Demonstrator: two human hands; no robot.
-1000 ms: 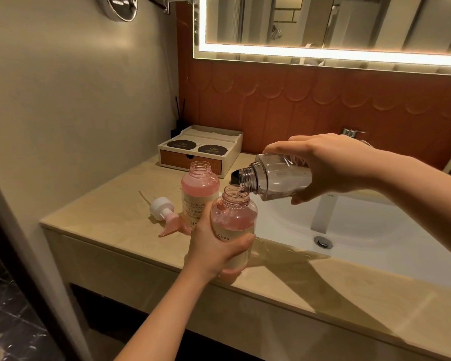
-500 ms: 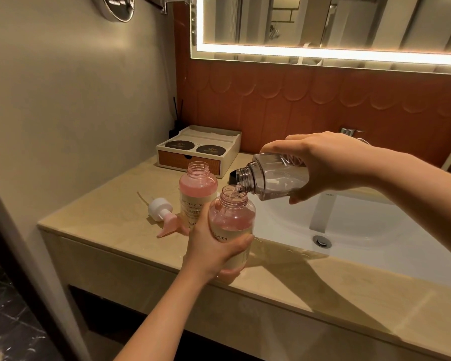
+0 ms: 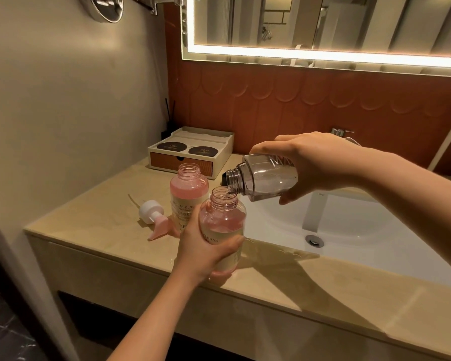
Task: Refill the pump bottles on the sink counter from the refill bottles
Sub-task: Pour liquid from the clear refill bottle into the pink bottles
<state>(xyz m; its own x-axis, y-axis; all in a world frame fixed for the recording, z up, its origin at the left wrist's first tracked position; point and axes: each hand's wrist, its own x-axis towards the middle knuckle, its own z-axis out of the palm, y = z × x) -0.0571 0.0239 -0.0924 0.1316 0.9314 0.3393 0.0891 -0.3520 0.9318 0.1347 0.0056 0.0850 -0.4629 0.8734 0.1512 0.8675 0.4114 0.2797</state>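
My left hand (image 3: 203, 250) grips a pink pump bottle (image 3: 222, 220) without its pump, standing near the counter's front edge. My right hand (image 3: 315, 165) holds a clear refill bottle (image 3: 264, 178) tipped on its side, mouth over the pink bottle's neck. A thin stream of clear liquid runs from it into the pink bottle. A second open pink bottle (image 3: 188, 194) stands just behind, partly filled with pink liquid. A white and pink pump head (image 3: 154, 217) lies on the counter to the left.
The beige counter (image 3: 102, 212) ends at a wall on the left. A white sink basin (image 3: 349, 225) with a drain lies to the right. A box with two dark round lids (image 3: 190, 155) sits at the back. A small dark cap (image 3: 224, 178) lies behind the bottles.
The refill bottle has tipped a little further and liquid keeps flowing into the pink bottle. Both hands stay in nearly the same place.
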